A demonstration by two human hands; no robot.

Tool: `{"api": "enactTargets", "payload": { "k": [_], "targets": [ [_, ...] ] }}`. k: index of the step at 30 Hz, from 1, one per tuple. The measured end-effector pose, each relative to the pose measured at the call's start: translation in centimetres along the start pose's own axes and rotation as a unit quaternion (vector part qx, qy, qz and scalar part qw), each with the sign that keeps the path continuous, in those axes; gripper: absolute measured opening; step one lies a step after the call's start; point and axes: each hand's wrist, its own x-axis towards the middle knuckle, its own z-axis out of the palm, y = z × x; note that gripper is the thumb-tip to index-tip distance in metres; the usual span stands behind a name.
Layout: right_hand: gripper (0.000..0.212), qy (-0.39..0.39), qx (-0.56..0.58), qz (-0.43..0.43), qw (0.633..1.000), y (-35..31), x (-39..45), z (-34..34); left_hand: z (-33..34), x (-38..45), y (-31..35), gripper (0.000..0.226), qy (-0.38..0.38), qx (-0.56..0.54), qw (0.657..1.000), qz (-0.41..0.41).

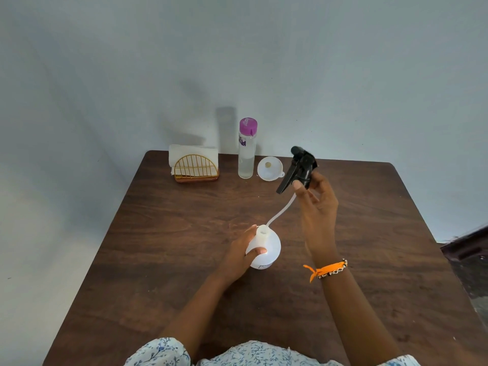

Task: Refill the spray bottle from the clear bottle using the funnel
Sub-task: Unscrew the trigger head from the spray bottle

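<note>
Your left hand grips the white round plastic spray bottle on the table; your right hand pinches the black trigger sprayer head, its tube tip at the neck.

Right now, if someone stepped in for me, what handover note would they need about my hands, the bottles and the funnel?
Left hand grips the white round spray bottle upright on the brown wooden table.
Right hand holds the black trigger sprayer head lifted off; its tube tip is at the bottle's mouth.
Clear bottle with purple cap, still capped, and white plastic funnel stand at the back.
Done: sprayer head removed.
Left: set head aside, seat funnel, uncap, pour, refit head.
</note>
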Motion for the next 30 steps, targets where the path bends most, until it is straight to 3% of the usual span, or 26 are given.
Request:
{"api": "enactTargets", "payload": {
  "k": [9, 15, 24, 30],
  "targets": [
    [0.01, 0.029, 0.034, -0.052, 0.998, -2.2, 1.6, -0.9, 0.1, 0.1, -0.2, 0.06, 0.0, 0.001, 1.0, -0.009],
    [0.021, 0.07, 0.079, -0.004, 0.994, -2.9, 2.6, -2.5, 0.1, 0.1, -0.1, 0.063, -0.006, 0.012, 1.0, -0.013],
    [0.022, 0.047, 0.008, 0.139, 0.989, 2.4, 3.0, -3.4, 0.0, 0.0, -0.1, 0.065, -0.008, 0.015, 1.0, -0.019],
    [0.033, 0.051, -0.008, 0.286, 0.957, 9.7, 1.6, -3.4, 0.1, 0.0, 0.0, 0.064, 0.002, 0.005, 1.0, -0.02]
  ]
}}
